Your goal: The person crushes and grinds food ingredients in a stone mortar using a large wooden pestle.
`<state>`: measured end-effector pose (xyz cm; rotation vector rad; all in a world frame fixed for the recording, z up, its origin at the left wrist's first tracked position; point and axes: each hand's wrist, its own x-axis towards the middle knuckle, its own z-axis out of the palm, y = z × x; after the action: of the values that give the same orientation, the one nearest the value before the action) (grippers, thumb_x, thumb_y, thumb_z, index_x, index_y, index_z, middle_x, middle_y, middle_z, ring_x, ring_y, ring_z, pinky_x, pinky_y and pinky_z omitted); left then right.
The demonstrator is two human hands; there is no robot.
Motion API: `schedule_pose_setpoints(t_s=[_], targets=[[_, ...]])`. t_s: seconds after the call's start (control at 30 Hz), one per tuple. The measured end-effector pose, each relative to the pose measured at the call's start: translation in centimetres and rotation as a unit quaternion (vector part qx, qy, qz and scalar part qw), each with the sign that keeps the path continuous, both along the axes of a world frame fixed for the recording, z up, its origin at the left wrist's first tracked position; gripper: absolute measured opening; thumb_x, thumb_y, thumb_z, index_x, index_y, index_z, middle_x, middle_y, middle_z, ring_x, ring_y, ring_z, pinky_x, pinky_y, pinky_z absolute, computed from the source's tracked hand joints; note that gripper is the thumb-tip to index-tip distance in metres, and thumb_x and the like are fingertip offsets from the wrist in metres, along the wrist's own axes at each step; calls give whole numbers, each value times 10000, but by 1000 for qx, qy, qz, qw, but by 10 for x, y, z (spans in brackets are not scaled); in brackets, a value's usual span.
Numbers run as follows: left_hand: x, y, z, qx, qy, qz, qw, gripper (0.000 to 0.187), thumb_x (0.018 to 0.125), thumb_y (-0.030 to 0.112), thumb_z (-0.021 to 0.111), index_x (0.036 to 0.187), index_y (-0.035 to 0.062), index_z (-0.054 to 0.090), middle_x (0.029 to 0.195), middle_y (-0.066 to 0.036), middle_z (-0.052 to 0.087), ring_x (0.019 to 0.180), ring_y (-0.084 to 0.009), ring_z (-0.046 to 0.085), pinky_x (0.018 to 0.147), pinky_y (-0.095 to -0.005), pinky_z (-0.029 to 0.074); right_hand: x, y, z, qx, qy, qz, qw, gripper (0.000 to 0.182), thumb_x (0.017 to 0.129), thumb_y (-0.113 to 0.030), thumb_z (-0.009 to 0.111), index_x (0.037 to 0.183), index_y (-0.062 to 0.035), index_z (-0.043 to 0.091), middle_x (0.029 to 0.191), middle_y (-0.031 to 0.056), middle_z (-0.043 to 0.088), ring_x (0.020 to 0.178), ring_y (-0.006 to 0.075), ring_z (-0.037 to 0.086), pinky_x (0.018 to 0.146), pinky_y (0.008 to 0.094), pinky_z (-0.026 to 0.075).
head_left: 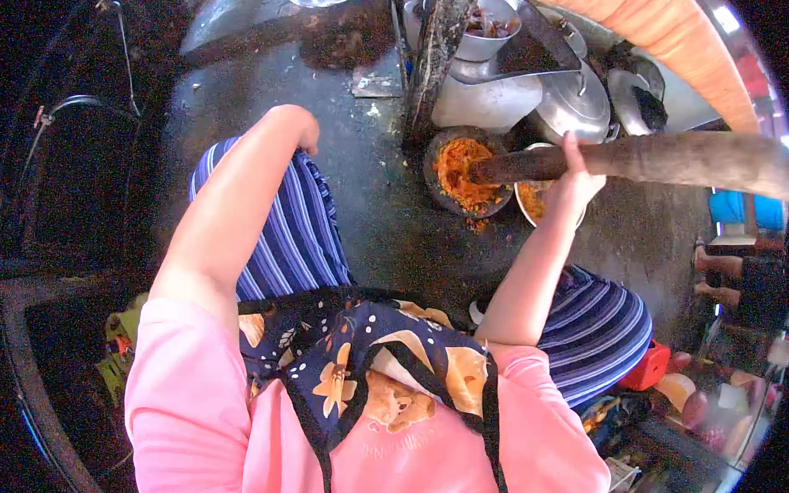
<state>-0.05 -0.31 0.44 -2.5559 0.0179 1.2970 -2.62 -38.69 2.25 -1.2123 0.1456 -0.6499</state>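
Note:
A long wooden pestle (675, 161) lies tilted across the right side, and my right hand (578, 177) is wrapped round it. Its dark lower end rests in orange mash (460, 166) inside a round stone mortar (434, 152). Beside the mortar, partly under the pestle and my right wrist, stands a white-rimmed bowl (580, 220) with orange-yellow food. My left hand (305, 129) is by my left knee, on the striped cloth (296, 217); its fingers are mostly hidden behind the hand.
Behind the mortar are a lidded metal pot (575, 101), a metal bowl of dark food (484, 45) and an upright wooden post (440, 57). A red container (647, 367) is at the lower right. Another person's feet (705, 257) show at the far right.

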Motion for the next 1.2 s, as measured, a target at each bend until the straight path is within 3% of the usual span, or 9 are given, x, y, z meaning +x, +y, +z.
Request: schedule_pose_setpoints(t_s=[0.13,0.27,0.33,0.53,0.6,0.73,1.0,1.13,1.2], targets=[[-2,-8,14,3,4,-29,1000,387,779,348,593,1085,115,623,1160,-86,579,1051,-278,555,863,-419,454,5,0,-40,-74,22,-21,997,231,634,41,728,760,-29,547,768,55,579,693,171,532,712,305,441],[3,-10,15,-3,15,-60,998,393,790,354,587,1097,109,615,1186,-94,561,1063,-283,547,870,-418,450,6,3,-163,-58,132,52,988,398,606,58,717,951,-23,534,857,34,544,812,153,507,777,293,426],[-3,-15,10,7,4,-34,999,400,796,367,587,1096,103,616,1186,-100,559,1071,-285,543,880,-416,444,-6,28,-123,31,50,-21,998,434,638,34,733,1009,-20,515,876,37,544,815,166,507,812,305,407],[-4,-8,15,3,6,-7,1000,422,801,385,585,1104,92,609,1200,-105,549,1098,-283,525,891,-421,433,0,5,0,-73,-14,4,997,203,645,-4,756,743,-18,578,727,34,570,665,141,511,666,271,412],[-6,-10,21,5,-8,-9,1000,422,801,386,585,1106,94,608,1200,-104,549,1101,-282,523,893,-420,431,-1,7,-7,-90,-25,15,996,225,626,19,753,748,-21,569,752,27,568,696,140,516,691,274,421],[-1,-8,-2,10,9,-10,1000,408,797,380,581,1092,100,617,1193,-101,555,1092,-279,529,880,-422,440,24,8,-170,-67,62,3,996,409,609,116,704,949,-35,532,796,21,547,758,168,525,732,315,463],[8,6,-12,-3,41,-33,999,403,785,359,578,1096,105,617,1187,-87,563,1066,-265,548,858,-420,454,-8,23,3,-132,-4,30,991,267,626,35,755,794,-41,561,765,20,576,696,127,525,683,272,435],[12,6,-6,-30,56,6,998,377,765,331,584,1053,93,640,1163,-93,577,1018,-260,577,825,-419,471,4,20,-46,-71,2,8,997,223,660,9,731,812,-21,570,766,25,566,731,149,532,787,274,413],[8,1,-5,8,19,-31,999,378,765,322,581,1055,85,638,1163,-95,577,1018,-261,576,824,-421,473,-1,32,-92,-195,58,-63,977,361,646,24,735,943,-23,535,795,24,565,755,143,532,797,274,428]])
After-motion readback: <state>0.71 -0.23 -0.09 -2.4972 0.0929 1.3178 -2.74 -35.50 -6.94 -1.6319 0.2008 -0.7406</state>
